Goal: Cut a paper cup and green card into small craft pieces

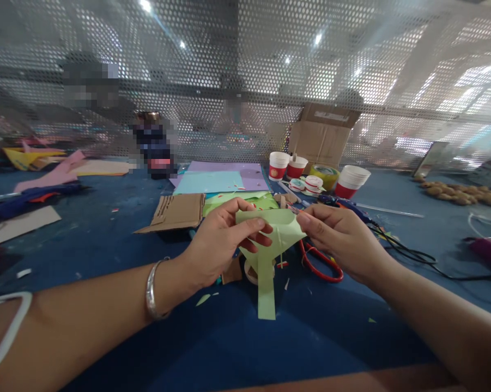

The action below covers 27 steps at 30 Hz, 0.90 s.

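A light green piece of paper (266, 283), with a long strip hanging down from a wider upper part, is held up between both hands. My left hand (229, 237) pinches its upper left side between thumb and fingers. On the other side, my right hand (339, 234) is closed on the paper's right corner. Just below and right of the paper lie red-handled scissors (322, 267), their blades hidden. Behind its strip a small round roll (251, 272) shows in part. Green paper scraps (203, 299) are scattered on the blue table (180, 348).
Corrugated cardboard (177, 212) lies left of centre, before blue and purple sheets (208, 181). Paper cups (278, 166), yellow-green tape (325, 175) and a cardboard box (321, 139) stand behind. A blue glue gun (36, 198) lies left; a black cord (417, 256) runs right. A perforated metal screen (261, 60) closes the back.
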Motion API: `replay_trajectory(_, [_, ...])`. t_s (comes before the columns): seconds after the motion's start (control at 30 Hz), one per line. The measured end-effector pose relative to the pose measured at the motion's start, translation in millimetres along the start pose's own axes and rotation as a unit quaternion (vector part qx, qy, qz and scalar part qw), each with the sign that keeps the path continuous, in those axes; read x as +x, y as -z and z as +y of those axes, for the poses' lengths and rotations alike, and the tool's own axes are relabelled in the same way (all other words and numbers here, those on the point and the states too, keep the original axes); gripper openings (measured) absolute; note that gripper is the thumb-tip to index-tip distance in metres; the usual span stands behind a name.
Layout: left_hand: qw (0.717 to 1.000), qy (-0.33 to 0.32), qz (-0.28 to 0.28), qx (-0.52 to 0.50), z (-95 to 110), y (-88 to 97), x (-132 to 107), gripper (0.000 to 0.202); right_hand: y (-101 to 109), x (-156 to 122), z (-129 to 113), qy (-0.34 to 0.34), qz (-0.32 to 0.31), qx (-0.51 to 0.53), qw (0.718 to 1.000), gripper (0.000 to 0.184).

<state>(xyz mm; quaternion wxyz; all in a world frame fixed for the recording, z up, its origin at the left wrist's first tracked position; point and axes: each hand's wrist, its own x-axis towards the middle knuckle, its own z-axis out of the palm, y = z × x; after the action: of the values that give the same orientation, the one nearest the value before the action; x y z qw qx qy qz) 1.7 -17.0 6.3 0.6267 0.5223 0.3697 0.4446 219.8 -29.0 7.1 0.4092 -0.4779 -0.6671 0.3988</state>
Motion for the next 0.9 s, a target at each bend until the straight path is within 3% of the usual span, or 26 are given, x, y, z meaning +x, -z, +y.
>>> replay_trajectory(0.17, [0.998, 0.035, -0.012, -0.048, -1.0, -2.0, -0.8, 0.024, -2.3, 0.7, -1.3, -0.009, 0.034, 0.074, 0.997, 0.04])
replay_trajectory(0.27, [0.997, 0.049, -0.015, -0.06, -1.6, -2.6, -2.2, 0.023, -3.9, 0.1, -3.4, -0.006, 0.021, 0.096, 0.995, 0.038])
replay_trajectory(0.63, [0.998, 0.033, -0.014, -0.042, -2.1, -1.5, -1.0, 0.015, -8.4, -1.8, -5.2, -0.008, -0.008, 0.061, 0.998, 0.035])
replay_trajectory(0.9, [0.995, -0.006, -0.008, 0.096, 1.2, 2.1, 0.1, 0.017, -3.4, -0.4, -2.1, -0.023, -0.028, 0.06, 0.998, 0.03])
